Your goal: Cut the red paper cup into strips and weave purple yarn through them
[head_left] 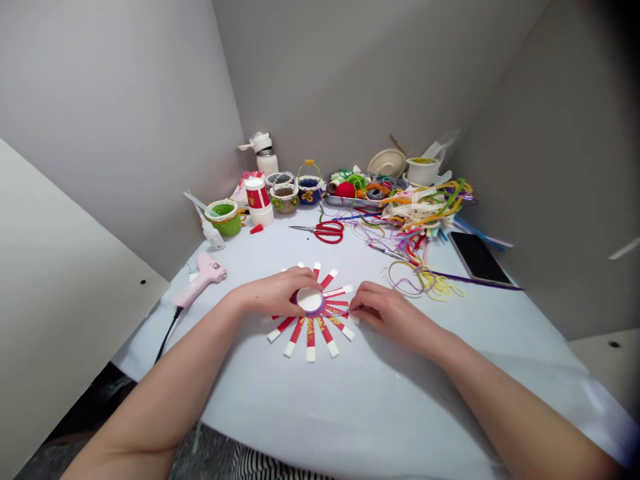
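A paper cup (pixel 311 340) cut into strips lies on the table with its red, gold and white strips fanned out like rays. Purple yarn circles its round white base. My left hand (pixel 285 292) is closed over the left side of the cup, thumb and fingers gripping around the base. At the right of the fan, my right hand (pixel 383 308) is pinched near the strip tips. A thin purple strand seems to run from the base to these fingertips.
Red-handled scissors (pixel 327 231) lie behind the cup. A pink glue gun (pixel 203 277) is at left, a phone (pixel 480 258) at right. Small woven baskets (pixel 285 198), stacked paper cups (pixel 259 200), a bottle (pixel 267 159) and heaped yarn (pixel 420 205) line the back. A hoop (pixel 406 278) lies right.
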A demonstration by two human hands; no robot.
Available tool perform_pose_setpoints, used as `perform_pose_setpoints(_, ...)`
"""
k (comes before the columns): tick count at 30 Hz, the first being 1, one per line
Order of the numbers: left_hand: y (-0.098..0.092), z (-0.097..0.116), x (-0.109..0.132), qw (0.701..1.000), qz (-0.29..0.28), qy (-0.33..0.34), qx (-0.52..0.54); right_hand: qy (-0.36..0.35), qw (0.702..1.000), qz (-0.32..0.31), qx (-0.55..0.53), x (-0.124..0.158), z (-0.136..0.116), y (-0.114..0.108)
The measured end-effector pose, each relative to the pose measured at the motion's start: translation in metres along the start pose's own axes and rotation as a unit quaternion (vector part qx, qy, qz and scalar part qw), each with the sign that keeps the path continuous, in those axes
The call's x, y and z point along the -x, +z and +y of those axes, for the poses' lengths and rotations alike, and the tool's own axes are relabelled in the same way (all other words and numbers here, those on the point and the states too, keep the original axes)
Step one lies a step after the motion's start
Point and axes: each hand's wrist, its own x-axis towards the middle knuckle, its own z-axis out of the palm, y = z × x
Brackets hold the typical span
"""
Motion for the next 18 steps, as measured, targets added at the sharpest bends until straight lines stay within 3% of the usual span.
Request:
perform_pose_setpoints(6, -0.005, -0.005, 0.003, 0.999, -0.028, 0.015, -0.001, -0.056, 0.997, -0.060, -0.016, 0.009, -0.022, -0.003)
perform_pose_setpoints(14, -0.005, -0.008, 0.004, 0.999, -0.028, 0.017, 0.009, -0.074, 0.978, -0.168, 0.096, 0.021, -0.043, 0.004)
perform_pose_setpoints(18, -0.005, -0.008, 0.004, 0.999, -0.026, 0.017, 0.010, -0.057, 0.971, -0.138, 0.185, 0.024, -0.039, 0.013)
